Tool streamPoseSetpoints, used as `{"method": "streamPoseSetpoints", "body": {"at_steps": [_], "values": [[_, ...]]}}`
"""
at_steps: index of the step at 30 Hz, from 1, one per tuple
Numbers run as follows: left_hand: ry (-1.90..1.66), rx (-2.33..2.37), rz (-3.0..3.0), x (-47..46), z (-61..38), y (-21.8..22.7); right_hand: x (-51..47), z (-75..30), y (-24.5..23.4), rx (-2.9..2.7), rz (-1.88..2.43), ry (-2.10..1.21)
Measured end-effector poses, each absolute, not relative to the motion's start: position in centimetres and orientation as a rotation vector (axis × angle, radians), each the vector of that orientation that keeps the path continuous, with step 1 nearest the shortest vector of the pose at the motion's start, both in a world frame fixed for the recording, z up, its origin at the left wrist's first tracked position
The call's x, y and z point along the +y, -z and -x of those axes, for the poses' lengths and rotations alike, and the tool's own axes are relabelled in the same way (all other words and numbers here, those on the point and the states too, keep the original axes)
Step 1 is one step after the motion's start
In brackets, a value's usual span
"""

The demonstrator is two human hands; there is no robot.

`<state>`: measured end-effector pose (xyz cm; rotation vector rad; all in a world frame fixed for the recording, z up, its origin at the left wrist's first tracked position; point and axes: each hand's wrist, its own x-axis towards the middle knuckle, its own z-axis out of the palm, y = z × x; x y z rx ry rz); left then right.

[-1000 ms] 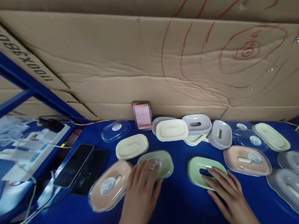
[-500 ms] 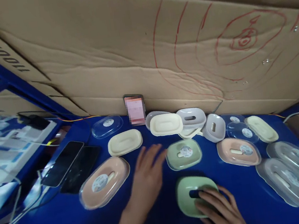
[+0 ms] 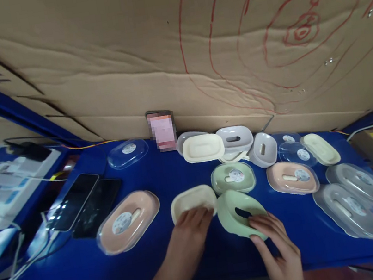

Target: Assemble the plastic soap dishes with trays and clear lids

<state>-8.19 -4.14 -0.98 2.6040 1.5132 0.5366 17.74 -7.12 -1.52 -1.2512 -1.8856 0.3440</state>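
Observation:
My left hand [image 3: 188, 233] rests fingers-down on a cream soap-dish tray [image 3: 192, 201] near the front of the blue table [image 3: 69, 274], gripping its near edge. My right hand [image 3: 276, 248] holds a green soap-dish tray [image 3: 237, 212] by its right rim, tilted up off the table, its slot facing me. The two trays nearly touch. Just behind them sits a green dish with a clear lid [image 3: 233, 177].
A pink lidded dish [image 3: 128, 221] lies left, another [image 3: 292, 177] right. Cream, grey and clear dish parts [image 3: 232, 145] crowd the back by the cardboard wall [image 3: 175, 66]. Two phones [image 3: 87, 206] and cables lie left; clear-lidded grey dishes [image 3: 353, 201] right.
My left hand pulled the cream tray from the back toward the front. My right hand drew the green tray nearer and tipped it up. The green lidded dish was set down behind.

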Motion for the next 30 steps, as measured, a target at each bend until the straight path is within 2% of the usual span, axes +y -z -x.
{"method": "streamPoseSetpoints", "body": {"at_steps": [4,8,13,19,24,30], "values": [[-0.745,1.263,-2.601,-7.9,7.4,0.8,-6.9,-17.1,1.8,-2.053,1.177,-0.368],[-0.938,1.514,-2.610,-10.1,8.5,1.5,-6.2,-16.0,1.6,-2.248,1.066,-0.370],[-1.073,1.656,-2.608,-9.7,10.3,2.8,-5.9,-14.6,0.7,-2.284,1.043,-0.215],[-0.741,1.554,-2.602,-7.8,12.6,2.6,-6.3,-11.4,1.9,-2.401,0.996,-0.233],[-0.752,1.663,-2.505,-8.3,13.7,3.3,-5.9,-11.5,2.4,-2.464,0.960,-0.238],[-0.791,1.690,-2.597,-8.9,13.1,3.4,-4.4,-11.9,1.2,-2.565,0.864,-0.465]]}}
